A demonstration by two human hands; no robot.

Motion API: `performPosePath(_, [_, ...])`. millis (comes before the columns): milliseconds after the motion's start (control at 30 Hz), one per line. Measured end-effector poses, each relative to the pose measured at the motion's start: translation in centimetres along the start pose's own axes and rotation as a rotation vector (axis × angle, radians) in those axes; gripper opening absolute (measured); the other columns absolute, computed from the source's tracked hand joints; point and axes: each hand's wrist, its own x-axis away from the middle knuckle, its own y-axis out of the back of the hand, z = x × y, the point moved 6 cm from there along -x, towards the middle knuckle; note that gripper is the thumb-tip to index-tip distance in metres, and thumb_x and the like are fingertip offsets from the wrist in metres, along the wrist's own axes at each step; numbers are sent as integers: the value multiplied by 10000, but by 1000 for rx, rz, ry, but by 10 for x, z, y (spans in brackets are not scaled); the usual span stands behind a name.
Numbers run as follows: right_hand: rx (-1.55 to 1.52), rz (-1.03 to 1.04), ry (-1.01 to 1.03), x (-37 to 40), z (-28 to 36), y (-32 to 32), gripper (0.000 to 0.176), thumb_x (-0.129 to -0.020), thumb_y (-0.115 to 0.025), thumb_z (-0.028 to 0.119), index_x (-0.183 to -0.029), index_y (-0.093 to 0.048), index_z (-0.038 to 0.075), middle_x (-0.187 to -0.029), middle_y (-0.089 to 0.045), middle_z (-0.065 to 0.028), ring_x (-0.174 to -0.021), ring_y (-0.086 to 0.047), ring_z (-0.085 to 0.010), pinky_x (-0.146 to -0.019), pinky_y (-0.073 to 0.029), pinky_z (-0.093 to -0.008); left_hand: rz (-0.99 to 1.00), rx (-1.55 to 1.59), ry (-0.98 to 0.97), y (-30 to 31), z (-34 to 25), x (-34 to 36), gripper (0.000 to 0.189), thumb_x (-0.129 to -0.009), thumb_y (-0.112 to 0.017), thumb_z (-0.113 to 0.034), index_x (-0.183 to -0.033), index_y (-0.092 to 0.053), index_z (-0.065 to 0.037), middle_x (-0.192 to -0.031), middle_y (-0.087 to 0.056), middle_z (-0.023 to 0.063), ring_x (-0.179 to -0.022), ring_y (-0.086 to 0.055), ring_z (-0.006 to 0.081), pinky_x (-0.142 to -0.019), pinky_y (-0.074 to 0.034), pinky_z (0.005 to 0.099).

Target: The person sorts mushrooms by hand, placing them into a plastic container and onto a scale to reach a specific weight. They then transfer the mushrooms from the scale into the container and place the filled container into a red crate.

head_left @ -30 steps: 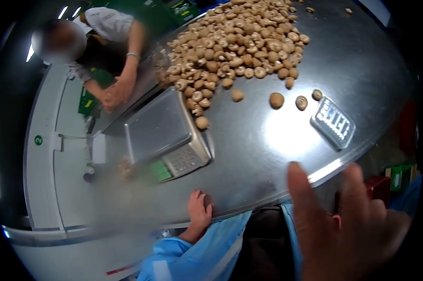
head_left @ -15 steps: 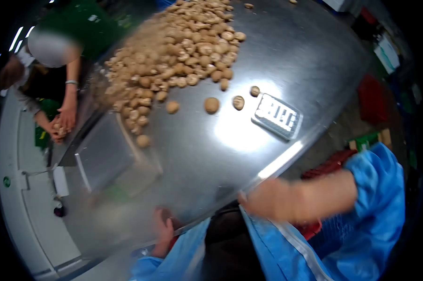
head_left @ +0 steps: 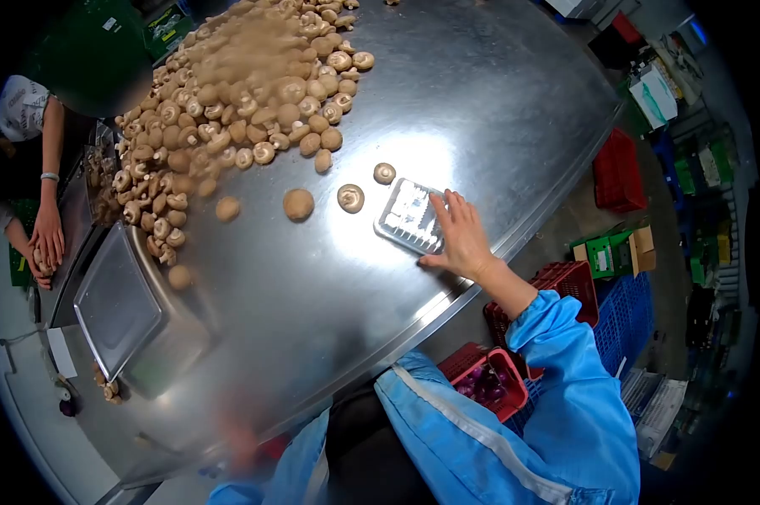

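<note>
A small clear plastic tray [head_left: 405, 217] rests on the metal table in the head view. My right hand [head_left: 464, 240] is at its right end, thumb and fingers spread, touching or just over the edge. Close by the tray lie a few loose shiitake mushrooms, one near its top corner [head_left: 384, 173] and another to its left [head_left: 350, 198]. My left hand [head_left: 241, 438] is low at the table's near edge, smeared by blur, so its fingers cannot be made out.
A big mushroom pile [head_left: 253, 93] covers the table's far left. A lidded container [head_left: 119, 299] stands at left. Across the table, another person's hands [head_left: 47, 240] hold mushrooms. Red crates [head_left: 620, 172] and a crate of purple produce [head_left: 493, 383] sit on the floor at right.
My right hand has moved forward from the table edge to the plastic tray, its fingers now spread. The view has shifted, so the table's contents appear further left.
</note>
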Motion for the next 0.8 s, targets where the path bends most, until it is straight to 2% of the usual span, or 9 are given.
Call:
performPosePath(100, [-39, 1, 9, -5, 0, 6, 1165, -590, -892, 440, -1507, -281, 64, -1460, -312, -323, -1379, -293, -470, -1149, -236, -540, 2, 2, -1, 1, -2, -1, 493, -867, -530, -181, -1318, -458, 5, -1493, -362, 240, -1387, -332, 439, -1140, -275, 490])
performPosePath(333, [-100, 44, 18, -10, -2, 8, 1174, -569, -899, 430, -1504, -287, 71, -1410, -346, -314, -1336, -330, -461, -1134, -268, -518, 120, -23, 172, 1, -2, 0, 490, -906, -512, -253, -1317, -461, 8, -1495, -354, 247, -1383, -335, 441, -1137, -274, 484])
performPosePath(600, [-184, 84, -9, -12, -6, 12, 1180, -543, -885, 448, -1493, -311, 48, -1364, -383, -338, -1307, -359, -481, -1115, -312, -519, 102, -30, 114, 9, -13, -3, 485, -914, -504, -267, -1306, -463, 15, -1488, -365, 248, -1378, -341, 443, -1137, -269, 492])
performPosePath(800, [-193, 0, -11, -10, -8, 13, 1148, -544, -864, 431, -1477, -337, 20, -1361, -383, -348, -1295, -372, -484, -1096, -343, -506, 56, -44, 71, 10, -5, 2, 467, -862, -532, -212, -1269, -484, 12, -1474, -387, 250, -1370, -350, 450, -1141, -265, 498])
